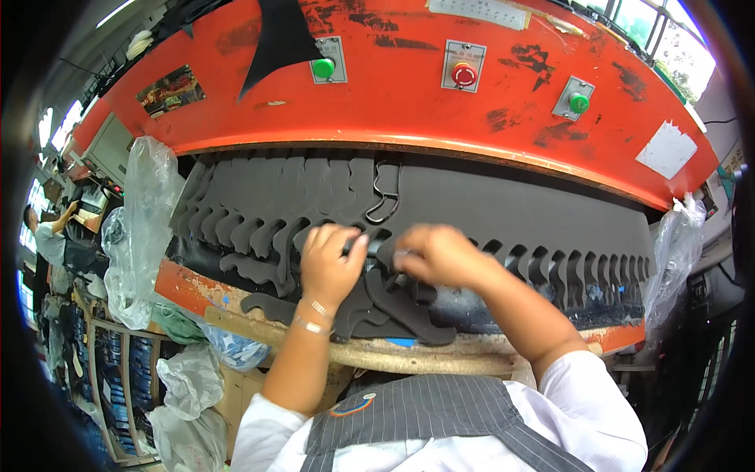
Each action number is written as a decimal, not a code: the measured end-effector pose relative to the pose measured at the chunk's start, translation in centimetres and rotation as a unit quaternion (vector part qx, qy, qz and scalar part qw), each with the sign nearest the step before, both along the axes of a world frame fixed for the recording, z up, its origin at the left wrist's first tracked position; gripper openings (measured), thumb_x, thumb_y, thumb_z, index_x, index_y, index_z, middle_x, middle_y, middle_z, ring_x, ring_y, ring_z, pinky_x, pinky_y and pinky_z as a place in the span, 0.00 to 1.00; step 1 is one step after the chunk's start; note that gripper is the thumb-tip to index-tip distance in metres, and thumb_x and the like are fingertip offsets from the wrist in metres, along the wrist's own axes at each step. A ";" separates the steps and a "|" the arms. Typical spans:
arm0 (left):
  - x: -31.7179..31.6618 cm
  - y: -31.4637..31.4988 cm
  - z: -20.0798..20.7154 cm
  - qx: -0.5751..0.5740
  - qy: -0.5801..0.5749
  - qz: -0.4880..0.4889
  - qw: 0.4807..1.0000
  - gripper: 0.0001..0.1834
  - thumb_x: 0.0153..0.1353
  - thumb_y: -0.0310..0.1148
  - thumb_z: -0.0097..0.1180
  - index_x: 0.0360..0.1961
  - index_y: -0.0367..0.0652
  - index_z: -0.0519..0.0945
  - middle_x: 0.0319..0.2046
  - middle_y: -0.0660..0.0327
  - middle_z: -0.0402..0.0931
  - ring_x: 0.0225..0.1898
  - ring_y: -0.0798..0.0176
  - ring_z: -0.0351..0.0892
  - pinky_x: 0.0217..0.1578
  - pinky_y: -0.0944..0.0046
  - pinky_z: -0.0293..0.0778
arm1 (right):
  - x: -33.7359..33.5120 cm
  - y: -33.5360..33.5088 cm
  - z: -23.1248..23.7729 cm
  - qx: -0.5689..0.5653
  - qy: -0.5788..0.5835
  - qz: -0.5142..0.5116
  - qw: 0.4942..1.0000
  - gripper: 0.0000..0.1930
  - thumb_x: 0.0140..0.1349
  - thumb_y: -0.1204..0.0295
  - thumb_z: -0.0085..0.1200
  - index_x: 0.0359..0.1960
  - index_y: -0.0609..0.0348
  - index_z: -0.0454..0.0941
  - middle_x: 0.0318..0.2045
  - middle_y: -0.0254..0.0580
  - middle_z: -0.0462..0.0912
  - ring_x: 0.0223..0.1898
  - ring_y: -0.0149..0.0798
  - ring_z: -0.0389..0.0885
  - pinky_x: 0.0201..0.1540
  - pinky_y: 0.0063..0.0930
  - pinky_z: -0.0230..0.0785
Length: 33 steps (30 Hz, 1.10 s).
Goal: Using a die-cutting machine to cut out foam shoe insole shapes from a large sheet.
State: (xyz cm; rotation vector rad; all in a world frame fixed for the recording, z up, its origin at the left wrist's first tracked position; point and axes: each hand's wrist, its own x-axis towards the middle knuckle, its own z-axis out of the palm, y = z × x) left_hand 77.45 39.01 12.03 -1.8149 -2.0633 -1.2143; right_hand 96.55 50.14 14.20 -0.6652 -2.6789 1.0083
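A thick dark grey foam sheet [519,200] lies across the machine bed, its near edge cut into a row of curved notches. My left hand [330,263] is at that edge, its thumb and fingers closed around a dark foam piece [351,245]. To its right, my right hand [440,253] has its fingers curled down over the foam; they are smeared by motion, and what they grip is hidden. Just beyond my hands a wavy metal cutting die [384,197] stands on the sheet. Loose cut foam pieces [405,315] overlap below my hands.
A red machine beam [377,102] with green buttons [323,68] and a red button [464,75] spans the far side. Clear plastic bags [145,228] hang at both ends. A worn wooden edge [393,362] runs along the front. Another person [53,236] is at far left.
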 end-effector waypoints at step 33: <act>-0.7 11.8 -8.5 -0.312 0.040 -0.086 0.945 0.22 0.64 0.39 0.45 0.59 0.65 0.75 0.38 0.53 0.83 0.41 0.49 0.82 0.43 0.51 0.77 | 1.0 6.8 -12.1 0.003 0.078 -0.127 0.989 0.22 0.44 0.64 0.64 0.43 0.59 0.81 0.53 0.55 0.76 0.55 0.51 0.74 0.55 0.38 0.68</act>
